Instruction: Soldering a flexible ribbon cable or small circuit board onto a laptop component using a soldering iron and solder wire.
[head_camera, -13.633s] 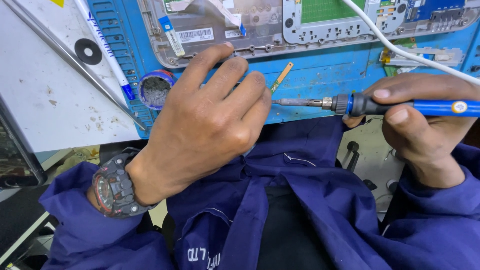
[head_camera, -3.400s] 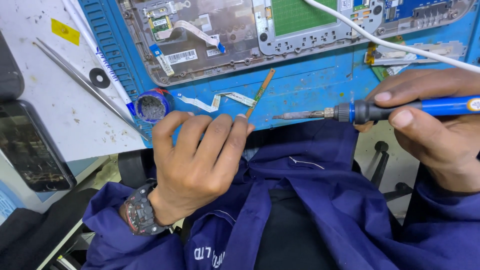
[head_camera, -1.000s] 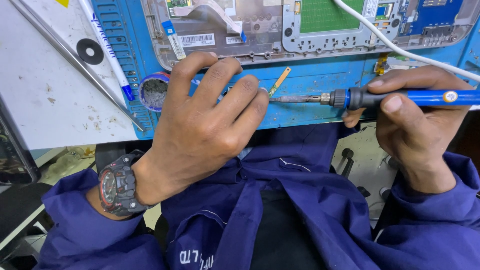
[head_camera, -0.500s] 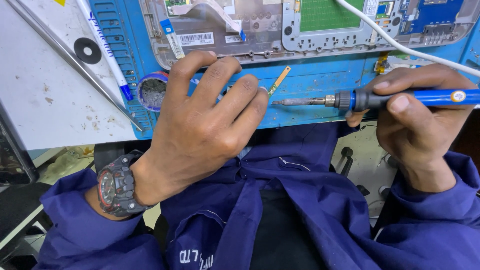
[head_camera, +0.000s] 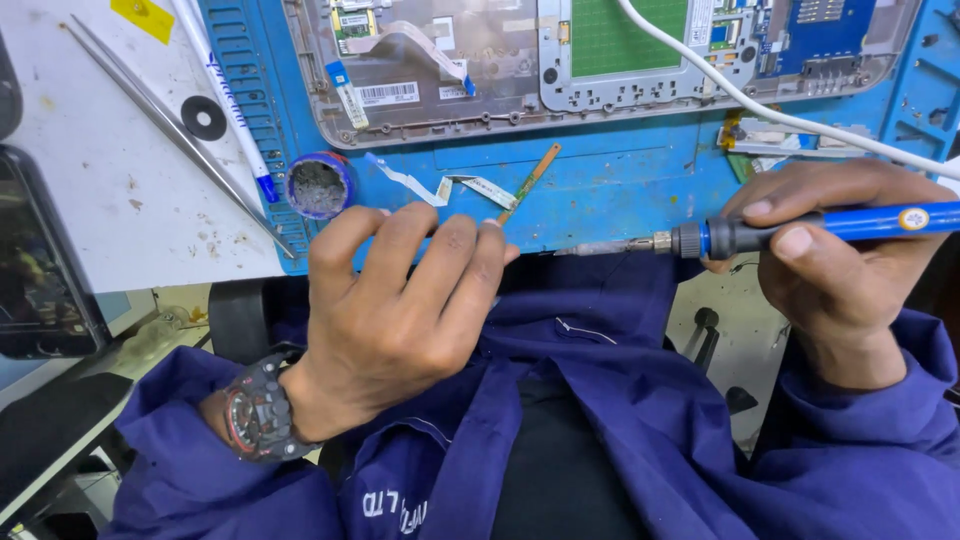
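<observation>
My left hand (head_camera: 400, 300) rests at the front edge of the blue work mat (head_camera: 600, 190), fingers curled together. The near end of a narrow brown strip board (head_camera: 530, 180) disappears at its fingertips, seemingly pinched there. A white flat ribbon cable (head_camera: 440, 185) lies just beyond the fingers. My right hand (head_camera: 830, 270) grips a blue-handled soldering iron (head_camera: 800, 230) held level. Its metal tip (head_camera: 590, 248) points left, a short way right of my left fingers and not touching the strip.
An opened laptop chassis (head_camera: 450, 80) with a green board (head_camera: 630, 35) lies at the mat's far side, crossed by a white cable (head_camera: 780, 115). A round blue tin (head_camera: 318, 185), long tweezers (head_camera: 170, 130), a pen (head_camera: 225, 90) and a dark phone (head_camera: 40, 260) sit left.
My left hand has dropped back toward me, uncovering the ribbon cable and the tin. The iron's tip, close to the strip before, now sits lower and apart from it.
</observation>
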